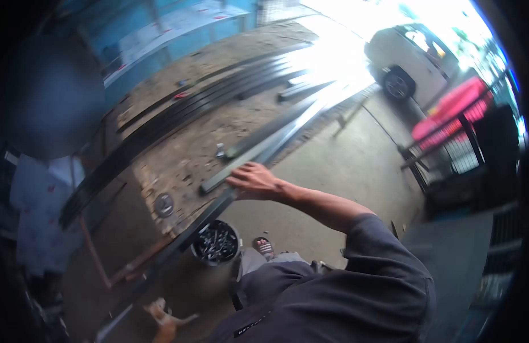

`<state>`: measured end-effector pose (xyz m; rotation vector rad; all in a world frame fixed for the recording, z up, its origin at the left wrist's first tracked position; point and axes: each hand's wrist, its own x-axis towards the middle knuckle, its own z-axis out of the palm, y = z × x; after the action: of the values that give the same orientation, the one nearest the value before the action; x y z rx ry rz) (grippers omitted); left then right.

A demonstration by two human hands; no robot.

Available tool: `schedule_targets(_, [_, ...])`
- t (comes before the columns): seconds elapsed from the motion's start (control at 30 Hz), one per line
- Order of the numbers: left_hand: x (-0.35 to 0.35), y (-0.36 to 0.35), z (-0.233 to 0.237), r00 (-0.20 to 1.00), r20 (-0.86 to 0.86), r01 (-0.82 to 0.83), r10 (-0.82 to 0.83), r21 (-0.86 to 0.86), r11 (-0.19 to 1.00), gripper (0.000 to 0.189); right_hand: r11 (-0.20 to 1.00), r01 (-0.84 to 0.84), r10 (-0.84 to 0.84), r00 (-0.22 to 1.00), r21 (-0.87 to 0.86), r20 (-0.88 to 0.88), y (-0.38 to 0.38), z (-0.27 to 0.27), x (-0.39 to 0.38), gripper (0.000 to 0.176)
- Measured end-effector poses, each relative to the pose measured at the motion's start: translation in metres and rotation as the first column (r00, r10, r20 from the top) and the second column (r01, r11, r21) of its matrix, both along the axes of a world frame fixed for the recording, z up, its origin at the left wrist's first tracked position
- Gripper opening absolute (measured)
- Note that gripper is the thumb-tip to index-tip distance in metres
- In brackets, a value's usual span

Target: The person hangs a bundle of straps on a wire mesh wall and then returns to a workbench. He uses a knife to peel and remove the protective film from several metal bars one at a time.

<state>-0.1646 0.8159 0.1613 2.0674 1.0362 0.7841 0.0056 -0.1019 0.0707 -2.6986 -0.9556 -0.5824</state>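
A long dark metal bar (201, 224) runs diagonally along the near edge of a worn wooden bench. Over it lies my right hand (254, 181), its fingers curled round the bar beside a shorter greenish metal bar (216, 181). My left hand (161, 313) is low at the lower left, somewhat blurred, with fingers apart and nothing visible in it. The lower end of the long bar passes near it. Below the bench edge stands a bucket (217, 243) of dark metal pieces.
More dark bars (190, 108) lie across the wooden bench (161, 166), near a round metal disc (164, 204). A reddish frame (93, 251) stands at the left. Beyond the floor are a parked vehicle (407, 63) and a black rack with red material (456, 108).
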Motion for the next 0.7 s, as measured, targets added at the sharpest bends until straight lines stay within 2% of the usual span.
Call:
schedule_targets(0.03, [-0.006,0.033,-0.002,0.996,0.051,0.077,-0.076,-0.011,0.997,0.055,1.000,0.024,-0.024,1.000,-0.014,-0.010,0.000,0.000,-0.002,0.055])
schedule_targets(0.07, [-0.016,0.086,-0.016,0.966,0.096,0.239,-0.239,0.011,0.971,0.055,0.995,0.099,-0.093,0.953,0.006,-0.288,0.008,0.026,-0.006,0.051])
schedule_targets(0.1, [-0.025,0.118,-0.021,0.874,0.131,0.452,-0.468,0.133,0.882,0.055,0.996,0.092,-0.094,0.982,-0.019,-0.165,0.010,0.028,-0.002,0.051])
schedule_targets(0.13, [-0.024,0.150,-0.043,0.844,0.345,0.513,-0.411,-0.292,0.807,0.052,0.975,0.167,-0.208,0.915,-0.143,-0.345,0.017,0.037,0.004,0.052])
schedule_targets(0.17, [-0.021,0.167,-0.060,0.852,0.496,0.486,-0.164,-0.638,0.597,0.049,0.980,0.164,-0.190,0.941,-0.114,-0.279,0.024,0.034,0.007,0.054])
schedule_targets(0.2, [-0.017,0.164,-0.064,0.753,0.576,0.607,-0.318,-0.420,0.675,0.057,0.961,0.216,-0.263,0.909,-0.174,-0.322,0.045,0.042,0.012,0.055])
schedule_targets(0.23, [0.004,0.096,-0.024,0.889,0.457,0.304,0.006,-0.600,0.740,0.045,0.978,0.160,-0.191,0.942,-0.133,-0.276,0.075,0.063,0.011,0.058])
schedule_targets(0.27, [0.011,0.079,-0.022,0.890,0.450,0.221,0.076,-0.570,0.792,0.023,0.988,0.114,-0.134,0.964,-0.100,-0.228,0.092,0.053,0.020,0.065])
schedule_targets(0.3, [0.011,0.090,-0.031,0.855,0.513,0.334,0.073,-0.653,0.680,0.013,0.993,0.034,-0.060,0.971,-0.116,-0.229,0.116,0.056,0.025,0.069])
schedule_targets(0.33, [0.022,0.053,-0.010,0.868,0.457,0.187,0.193,-0.663,0.725,0.012,0.993,0.015,-0.053,0.938,-0.114,-0.343,0.147,0.062,0.026,0.073])
schedule_targets(0.37, [0.036,0.013,0.010,0.846,0.499,0.239,0.185,-0.668,0.705,0.014,0.994,-0.074,0.039,0.925,-0.077,-0.379,0.173,0.058,0.035,0.066])
schedule_targets(0.4, [0.042,0.013,0.009,0.805,0.523,0.208,0.280,-0.691,0.693,0.014,0.989,-0.093,0.034,0.900,-0.114,-0.434,0.191,0.057,0.039,0.059])
schedule_targets(0.43, [0.038,0.023,-0.002,0.839,0.499,0.199,0.216,-0.651,0.733,0.013,0.984,-0.106,0.022,0.872,-0.145,-0.489,0.206,0.048,0.043,0.052])
schedule_targets(0.47, [0.038,0.035,-0.011,0.868,0.460,0.187,0.185,-0.650,0.737,0.012,0.990,-0.142,0.126,0.892,-0.005,-0.434,0.218,0.031,0.050,0.033])
schedule_targets(0.5, [0.036,0.038,-0.019,0.897,0.412,0.169,0.162,-0.656,0.735,0.011,0.988,-0.152,0.128,0.886,-0.018,-0.445,0.221,0.022,0.054,0.033])
schedule_targets(0.57, [0.036,0.058,-0.032,0.930,0.344,0.146,0.131,-0.671,0.727,0.009,0.945,-0.201,0.007,0.801,-0.258,-0.599,0.229,0.016,0.062,0.023])
schedule_targets(0.63, [0.036,0.096,-0.039,0.919,0.304,0.091,0.250,-0.781,0.617,0.010,0.955,-0.121,-0.040,0.850,-0.269,-0.525,0.239,0.015,0.055,0.023])
schedule_targets(0.67, [0.029,0.118,-0.036,0.913,0.298,0.085,0.278,-0.806,0.586,0.010,0.959,-0.151,0.005,0.856,-0.239,-0.518,0.243,0.018,0.053,0.024])
schedule_targets(0.7, [0.028,0.134,-0.029,0.878,0.316,0.036,0.360,-0.793,0.608,0.009,0.955,-0.153,-0.006,0.849,-0.256,-0.528,0.243,0.017,0.050,0.024])
